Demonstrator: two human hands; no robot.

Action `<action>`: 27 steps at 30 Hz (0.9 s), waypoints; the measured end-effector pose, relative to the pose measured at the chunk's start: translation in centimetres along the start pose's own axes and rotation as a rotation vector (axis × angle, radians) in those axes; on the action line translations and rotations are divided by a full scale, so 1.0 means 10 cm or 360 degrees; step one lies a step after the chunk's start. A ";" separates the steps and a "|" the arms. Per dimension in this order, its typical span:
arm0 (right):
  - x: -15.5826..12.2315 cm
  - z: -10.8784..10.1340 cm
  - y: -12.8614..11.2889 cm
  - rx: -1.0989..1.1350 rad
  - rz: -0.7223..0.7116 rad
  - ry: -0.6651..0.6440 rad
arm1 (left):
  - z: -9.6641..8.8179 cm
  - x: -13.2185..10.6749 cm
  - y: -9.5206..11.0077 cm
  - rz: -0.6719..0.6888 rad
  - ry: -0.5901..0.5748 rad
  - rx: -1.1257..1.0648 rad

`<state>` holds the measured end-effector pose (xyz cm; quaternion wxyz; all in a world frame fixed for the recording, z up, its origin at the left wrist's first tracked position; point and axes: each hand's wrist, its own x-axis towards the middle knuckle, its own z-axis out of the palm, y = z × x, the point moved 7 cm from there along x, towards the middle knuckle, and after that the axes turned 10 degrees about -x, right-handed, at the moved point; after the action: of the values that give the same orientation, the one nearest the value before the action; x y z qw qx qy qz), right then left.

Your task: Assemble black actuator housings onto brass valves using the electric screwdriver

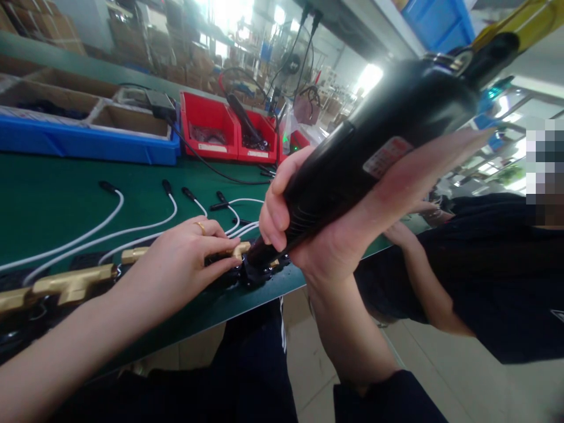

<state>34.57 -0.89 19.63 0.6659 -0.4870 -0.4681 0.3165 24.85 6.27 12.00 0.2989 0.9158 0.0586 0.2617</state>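
Note:
My right hand [330,244] is wrapped round a thick black power screwdriver [361,141], tilted with its nose down at the bench edge. The nose meets a black part [255,275] there; its exact contact is hidden. Beside it, the thumb and fingers of my left hand [171,255] pinch a small brass fitting [240,251] on the black parts. Under and beside my left forearm lie more brass fittings, one a tee-shaped brass fitting [74,285], set on black bodies. White cables [92,235] with black plugs run from these across the green bench.
Along the back of the green bench [57,194] stand a blue tray [88,141] with cardboard dividers and red bins [209,126], one holding a black-handled tool [244,120]. A black cord crosses the bench. At the right sits a co-worker [484,264] in dark clothes, arms near the bench.

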 end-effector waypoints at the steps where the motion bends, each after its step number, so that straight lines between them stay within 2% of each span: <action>1: 0.00 0.01 -0.01 -0.0014 -0.0015 -0.0026 | 0.01 0.00 -0.01 -0.0026 -0.0012 -0.0003; 6: -0.03 -0.01 -0.04 -0.0010 -0.0033 0.0119 | 0.03 0.00 -0.01 -0.0057 -0.0034 -0.0012; 12: 0.01 0.02 -0.03 -0.0124 -0.0068 0.0009 | 0.03 0.01 -0.01 -0.0063 -0.0041 -0.0019; 18: -0.01 0.00 -0.08 -0.0223 -0.0122 0.0165 | 0.04 0.01 -0.03 -0.0062 -0.0059 -0.0025; 27: -0.01 -0.01 -0.08 -0.0307 -0.0120 0.0236 | 0.04 0.03 -0.04 -0.0134 -0.0097 -0.0080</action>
<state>34.58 -1.26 20.32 0.6601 -0.5530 -0.4640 0.2078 25.30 6.42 11.64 0.3342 0.9123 0.0814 0.2222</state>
